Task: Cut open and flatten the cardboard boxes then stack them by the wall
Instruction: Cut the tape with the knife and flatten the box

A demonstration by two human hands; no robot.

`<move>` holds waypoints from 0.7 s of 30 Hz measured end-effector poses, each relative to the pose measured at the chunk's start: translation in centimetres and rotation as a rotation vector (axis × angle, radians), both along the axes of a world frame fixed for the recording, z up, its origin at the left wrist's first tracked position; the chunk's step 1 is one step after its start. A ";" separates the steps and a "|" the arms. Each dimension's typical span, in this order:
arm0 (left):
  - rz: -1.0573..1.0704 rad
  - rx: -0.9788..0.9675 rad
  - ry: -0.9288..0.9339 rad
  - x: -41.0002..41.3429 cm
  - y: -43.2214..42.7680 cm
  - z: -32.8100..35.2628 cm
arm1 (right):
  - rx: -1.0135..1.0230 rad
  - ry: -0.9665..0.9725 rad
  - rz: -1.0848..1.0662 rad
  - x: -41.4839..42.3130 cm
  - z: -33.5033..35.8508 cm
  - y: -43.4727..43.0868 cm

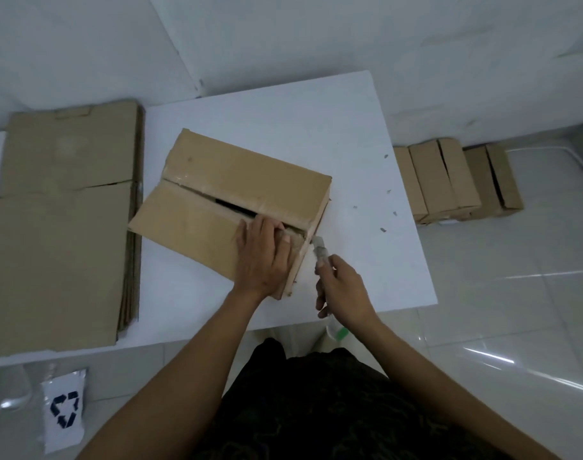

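Right hand (pixel 343 287): closed round a knife (pixel 320 253), with the blade tip against the right end of the box (pixel 223 180), level with the top seam. Judged purpose: slitting the tape there.

Left hand (pixel 263 257): flat, fingers straight, pressing the near top flap beside the seam. This appears to steady the box against the blade.

The box is not yet flattened and its top seam gapes in part. It sits toward the near right corner of the desk (pixel 350 127).

Flattened cardboard stack (pixel 61 220): beyond the desk's left edge, on an adjoining surface.

Small boxes (pixel 449 180): on the floor past the desk's right edge, against the wall.
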State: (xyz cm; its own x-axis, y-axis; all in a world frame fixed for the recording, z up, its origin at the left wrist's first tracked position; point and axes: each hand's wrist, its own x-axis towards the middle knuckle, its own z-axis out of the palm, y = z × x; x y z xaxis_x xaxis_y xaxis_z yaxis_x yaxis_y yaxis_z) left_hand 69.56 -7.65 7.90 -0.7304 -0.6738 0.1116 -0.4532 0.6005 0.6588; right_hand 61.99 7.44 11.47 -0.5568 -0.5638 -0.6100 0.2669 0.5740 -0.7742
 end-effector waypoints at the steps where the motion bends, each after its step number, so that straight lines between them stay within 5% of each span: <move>1: -0.002 0.025 0.002 0.0 0.0 0.1 | -0.005 0.012 -0.010 -0.1 0.1 -0.1; 7: -0.045 0.056 -0.093 -0.1 -0.6 0.6 | -0.019 -0.047 -0.085 -0.1 -0.5 -0.5; 14: -0.328 -0.384 -0.160 -0.1 -5.3 3.9 | -0.061 -0.230 -0.232 2.2 -1.7 -0.5; 17: -0.446 -0.384 -0.116 -2.0 -8.5 5.7 | -0.022 -0.299 -0.339 3.5 -2.3 -0.3; 21: -0.451 -0.233 -0.490 -4.8 -16.2 5.8 | 0.027 -0.572 -0.469 5.5 -1.7 -0.8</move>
State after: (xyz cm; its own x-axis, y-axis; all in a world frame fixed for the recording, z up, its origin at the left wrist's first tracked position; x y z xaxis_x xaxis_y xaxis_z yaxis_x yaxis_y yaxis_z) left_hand 64.73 -23.83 13.68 -0.9359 -0.2921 -0.1970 -0.3386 0.9002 0.2737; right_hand 67.48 6.63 9.73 -0.3262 -0.3251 -0.8877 0.8466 0.3172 -0.4273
